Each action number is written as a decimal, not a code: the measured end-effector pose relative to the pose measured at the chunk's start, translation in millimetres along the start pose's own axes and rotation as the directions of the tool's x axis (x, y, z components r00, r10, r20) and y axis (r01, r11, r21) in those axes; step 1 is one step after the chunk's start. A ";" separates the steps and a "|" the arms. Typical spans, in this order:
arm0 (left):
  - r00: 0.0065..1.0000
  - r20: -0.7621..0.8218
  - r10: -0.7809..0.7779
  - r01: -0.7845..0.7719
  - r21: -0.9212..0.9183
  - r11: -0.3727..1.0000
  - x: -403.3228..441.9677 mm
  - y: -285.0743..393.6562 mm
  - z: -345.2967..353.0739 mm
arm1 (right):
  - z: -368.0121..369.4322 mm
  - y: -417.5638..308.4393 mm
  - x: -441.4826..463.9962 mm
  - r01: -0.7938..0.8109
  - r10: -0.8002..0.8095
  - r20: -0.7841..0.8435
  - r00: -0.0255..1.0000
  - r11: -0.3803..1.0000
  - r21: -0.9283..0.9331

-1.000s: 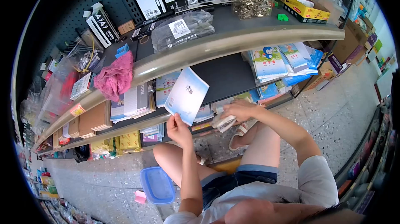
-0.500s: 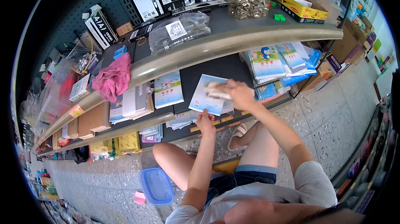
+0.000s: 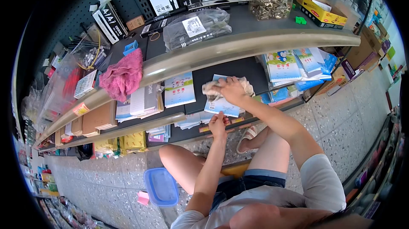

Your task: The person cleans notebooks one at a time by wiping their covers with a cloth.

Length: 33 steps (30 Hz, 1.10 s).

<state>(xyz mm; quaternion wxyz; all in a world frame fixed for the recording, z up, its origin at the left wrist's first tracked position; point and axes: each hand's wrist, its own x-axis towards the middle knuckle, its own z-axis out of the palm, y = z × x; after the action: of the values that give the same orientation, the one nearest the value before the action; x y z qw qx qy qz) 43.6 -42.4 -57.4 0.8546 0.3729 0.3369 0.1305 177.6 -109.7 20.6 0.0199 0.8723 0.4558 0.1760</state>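
Observation:
A light-blue exercise book (image 3: 230, 110) lies at the front of the dark lower shelf, partly covered by a cloth. My left hand (image 3: 219, 124) pinches its near edge. Under my right hand (image 3: 232, 90) is a cream cloth (image 3: 246, 85), pressed onto the book's upper part; the fingers are bent over it. To the left on the same shelf lies another blue exercise book (image 3: 180, 89) with a picture cover. Over the upper shelf's edge hangs a pink cloth (image 3: 122, 75).
Stacked exercise books (image 3: 282, 66) stand at the right of the lower shelf. Above runs the upper shelf's rail (image 3: 251, 44), with a bagged item (image 3: 196, 29) and a clear box of metal clips (image 3: 272, 5) behind it. A blue basin (image 3: 161, 186) sits on the floor.
My right hand has moved the cloth left across the book, now covering more of its upper part. My left hand keeps the near edge. The whole view has shifted slightly.

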 end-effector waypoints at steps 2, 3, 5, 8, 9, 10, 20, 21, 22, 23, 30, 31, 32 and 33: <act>1.000 0.004 -0.001 0.001 -0.011 1.000 -0.7 0.7 0.4 | 10.0 8.2 15.6 -0.062 0.063 0.038 0.997 0.998 -0.029; 1.000 0.007 -0.002 0.002 -0.017 1.000 -1.4 1.1 0.5 | 12.6 11.7 23.4 -0.096 0.099 0.069 0.993 0.994 -0.050; 1.000 0.012 -0.007 0.007 -0.015 1.000 -3.4 2.5 1.0 | 30.7 25.0 39.8 -0.165 0.177 0.099 0.979 0.979 -0.117; 1.000 0.022 -0.019 0.019 -0.028 0.999 -0.5 -1.9 -0.7 | 52.1 39.8 63.4 -0.376 0.405 0.090 0.910 0.897 -0.235; 0.999 0.028 -0.024 0.025 -0.032 0.999 1.7 -2.5 -2.9 | 47.9 37.7 63.9 -0.386 0.404 0.037 0.914 0.893 -0.231; 1.000 0.025 -0.018 0.019 -0.022 1.000 1.7 -0.6 -4.3 | 37.8 31.5 61.7 -0.312 0.319 0.027 0.947 0.940 -0.138; 0.999 0.044 -0.018 0.021 -0.073 0.997 -4.4 -3.2 -3.3 | 26.4 -0.7 52.6 -0.059 0.062 0.044 0.997 0.995 -0.078; 0.999 0.046 -0.015 0.018 -0.077 0.997 -3.4 -2.6 -3.0 | 32.3 3.1 59.4 -0.083 0.086 0.026 0.996 0.991 -0.108; 0.999 0.044 -0.015 0.019 -0.076 0.997 -2.2 -3.0 -3.2 | 46.6 9.6 65.8 -0.117 0.116 -0.014 0.993 0.987 -0.114; 0.999 0.042 -0.016 0.019 -0.076 0.997 -1.1 -3.7 -3.6 | 60.5 17.3 71.9 -0.151 0.145 -0.055 0.988 0.981 -0.119; 0.999 0.048 0.008 -0.003 -0.100 0.995 -3.6 -6.0 -7.0 | 26.3 63.3 49.8 -0.604 0.590 0.251 0.767 0.796 -0.026; 0.999 0.038 0.010 -0.005 -0.120 0.993 -4.8 -7.0 -5.0 | 19.8 65.8 38.5 -0.605 0.578 0.262 0.773 0.796 0.025; 1.000 0.028 0.013 -0.009 -0.139 0.990 -5.8 -8.1 -3.1 | 14.3 66.6 29.0 -0.580 0.550 0.287 0.784 0.815 0.023; 1.000 0.016 0.015 -0.012 -0.155 0.988 -7.3 -9.1 -1.3 | 9.7 65.7 19.6 -0.555 0.521 0.314 0.794 0.832 0.025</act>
<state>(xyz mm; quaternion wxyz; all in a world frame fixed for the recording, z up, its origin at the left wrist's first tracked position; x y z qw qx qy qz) 37.1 -51.4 -61.2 0.8829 0.3086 0.3160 0.1590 242.9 -131.1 30.0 -0.0139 0.9815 0.1900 0.0163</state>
